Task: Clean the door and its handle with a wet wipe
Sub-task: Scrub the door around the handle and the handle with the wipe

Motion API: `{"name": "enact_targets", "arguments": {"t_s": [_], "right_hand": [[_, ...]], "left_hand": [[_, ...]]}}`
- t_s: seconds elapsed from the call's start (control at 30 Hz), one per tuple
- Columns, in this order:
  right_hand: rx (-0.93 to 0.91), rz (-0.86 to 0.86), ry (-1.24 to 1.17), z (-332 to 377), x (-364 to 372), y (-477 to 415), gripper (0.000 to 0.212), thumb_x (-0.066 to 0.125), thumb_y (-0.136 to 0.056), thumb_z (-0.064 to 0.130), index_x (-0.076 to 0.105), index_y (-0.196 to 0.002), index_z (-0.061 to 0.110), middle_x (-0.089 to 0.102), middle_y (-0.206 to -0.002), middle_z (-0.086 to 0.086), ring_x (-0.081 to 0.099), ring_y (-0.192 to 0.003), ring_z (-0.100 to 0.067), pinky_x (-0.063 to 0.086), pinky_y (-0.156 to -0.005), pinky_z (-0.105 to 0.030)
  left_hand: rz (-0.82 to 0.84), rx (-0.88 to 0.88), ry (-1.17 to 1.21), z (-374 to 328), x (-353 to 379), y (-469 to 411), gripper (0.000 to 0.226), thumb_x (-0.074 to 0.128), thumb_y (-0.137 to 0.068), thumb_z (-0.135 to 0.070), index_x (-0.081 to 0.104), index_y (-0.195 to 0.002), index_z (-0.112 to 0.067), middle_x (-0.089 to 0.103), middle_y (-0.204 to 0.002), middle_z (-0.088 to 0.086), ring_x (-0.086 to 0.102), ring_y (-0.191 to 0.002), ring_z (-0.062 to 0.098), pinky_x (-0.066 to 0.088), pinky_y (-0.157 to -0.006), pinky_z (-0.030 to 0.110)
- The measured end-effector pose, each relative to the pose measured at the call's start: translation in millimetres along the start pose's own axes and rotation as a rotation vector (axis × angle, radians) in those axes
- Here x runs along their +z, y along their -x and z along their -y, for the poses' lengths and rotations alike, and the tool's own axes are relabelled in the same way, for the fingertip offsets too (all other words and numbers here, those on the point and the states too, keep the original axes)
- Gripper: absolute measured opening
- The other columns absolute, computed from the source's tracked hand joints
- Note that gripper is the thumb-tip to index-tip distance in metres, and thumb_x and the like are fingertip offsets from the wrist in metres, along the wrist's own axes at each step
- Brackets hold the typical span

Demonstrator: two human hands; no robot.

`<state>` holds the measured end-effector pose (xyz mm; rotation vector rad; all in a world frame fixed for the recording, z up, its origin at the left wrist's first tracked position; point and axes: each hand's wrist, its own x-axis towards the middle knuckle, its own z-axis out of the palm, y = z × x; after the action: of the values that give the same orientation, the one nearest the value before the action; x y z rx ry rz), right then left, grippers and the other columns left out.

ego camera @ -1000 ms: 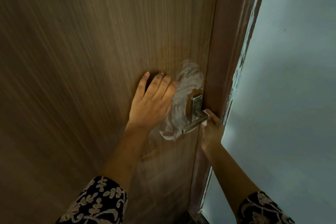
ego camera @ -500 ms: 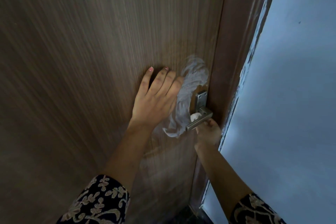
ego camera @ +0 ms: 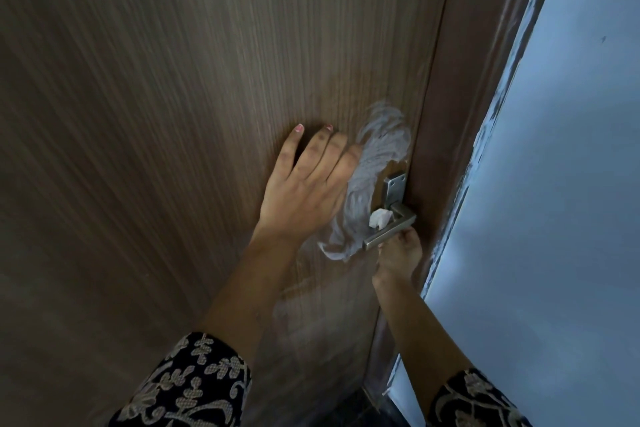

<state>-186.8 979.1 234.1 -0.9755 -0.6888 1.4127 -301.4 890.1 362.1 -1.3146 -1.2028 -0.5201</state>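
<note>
A brown wood-grain door (ego camera: pixel 173 114) fills the left and middle of the head view. Its steel lever handle (ego camera: pixel 389 231) sticks out near the right edge, on a steel plate (ego camera: pixel 394 188). My left hand (ego camera: pixel 308 191) lies flat on the door just left of the handle, fingers spread, holding nothing. My right hand (ego camera: pixel 398 253) reaches up from under the lever with a small white wet wipe (ego camera: pixel 380 218) that shows above the lever, pressed against it. A whitish smeared patch (ego camera: pixel 367 180) curves around the handle plate.
The brown door frame (ego camera: pixel 485 80) runs up the right side of the door. A pale blue wall (ego camera: pixel 554 218) lies beyond it at the right. A dark floor tile (ego camera: pixel 356 406) shows at the bottom.
My right hand has dropped from the lever's right end to under the lever, and the wipe now sits on top of it. My left hand stays flat on the door.
</note>
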Motion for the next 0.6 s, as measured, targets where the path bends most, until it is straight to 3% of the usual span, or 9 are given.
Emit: {"name": "enact_targets", "arguments": {"t_s": [0.07, 0.13, 0.23, 0.33, 0.47, 0.6], "right_hand": [[0.005, 0.044, 0.017, 0.1, -4.9, -1.5, 0.016, 0.064, -0.084, 0.004, 0.066, -0.095, 0.014, 0.069, -0.098, -0.009, 0.067, -0.089, -0.026, 0.054, -0.074, -0.035], [0.043, 0.025, 0.025, 4.2, -10.2, -3.5, 0.016, 0.061, -0.084, 0.000, 0.064, -0.097, 0.009, 0.066, -0.102, -0.011, 0.064, -0.092, -0.026, 0.054, -0.074, -0.030], [0.085, 0.014, 0.008, 9.4, -13.2, -10.7, 0.016, 0.060, -0.085, 0.000, 0.063, -0.097, 0.010, 0.064, -0.105, -0.012, 0.062, -0.088, -0.021, 0.053, -0.063, -0.020], [0.114, -0.006, -0.040, 15.9, -7.2, -14.0, 0.020, 0.055, -0.088, 0.002, 0.067, -0.096, 0.016, 0.064, -0.102, -0.012, 0.059, -0.071, -0.014, 0.049, -0.050, -0.017], [0.064, 0.041, -0.053, 21.2, -5.0, -10.3, 0.029, 0.051, -0.089, 0.002, 0.071, -0.090, 0.023, 0.069, -0.099, -0.003, 0.066, -0.085, -0.016, 0.053, -0.062, -0.024], [-0.032, 0.028, 0.145, 17.4, -11.2, -10.7, 0.025, 0.058, -0.083, -0.006, 0.069, -0.102, 0.007, 0.069, -0.095, -0.007, 0.067, -0.088, -0.021, 0.057, -0.076, -0.034]], "left_hand": [[-0.002, -0.002, 0.000, 0.3, 0.1, 0.1, 0.024, 0.045, -0.095, -0.022, 0.057, -0.115, -0.017, 0.065, -0.114, 0.002, 0.050, -0.116, 0.020, 0.032, -0.109, 0.045], [0.001, -0.003, -0.003, 0.7, -0.7, -0.2, 0.024, 0.046, -0.095, -0.023, 0.057, -0.116, -0.017, 0.065, -0.115, 0.003, 0.049, -0.117, 0.020, 0.032, -0.109, 0.045], [0.011, 0.004, -0.006, 0.2, -1.3, 0.4, 0.025, 0.047, -0.094, -0.023, 0.056, -0.117, -0.017, 0.064, -0.115, 0.003, 0.049, -0.117, 0.020, 0.032, -0.109, 0.046], [0.006, 0.002, -0.003, -0.1, -0.7, 0.0, 0.024, 0.046, -0.095, -0.022, 0.056, -0.116, -0.017, 0.065, -0.114, 0.002, 0.050, -0.116, 0.020, 0.033, -0.109, 0.045], [-0.016, -0.003, -0.007, -0.1, -0.6, -0.7, 0.023, 0.045, -0.096, -0.023, 0.057, -0.115, -0.017, 0.066, -0.112, 0.002, 0.051, -0.114, 0.019, 0.034, -0.108, 0.044], [-0.009, -0.005, -0.007, -0.8, -0.3, -0.3, 0.024, 0.040, -0.099, -0.024, 0.057, -0.115, -0.017, 0.066, -0.113, 0.002, 0.051, -0.115, 0.019, 0.033, -0.108, 0.044]]}}
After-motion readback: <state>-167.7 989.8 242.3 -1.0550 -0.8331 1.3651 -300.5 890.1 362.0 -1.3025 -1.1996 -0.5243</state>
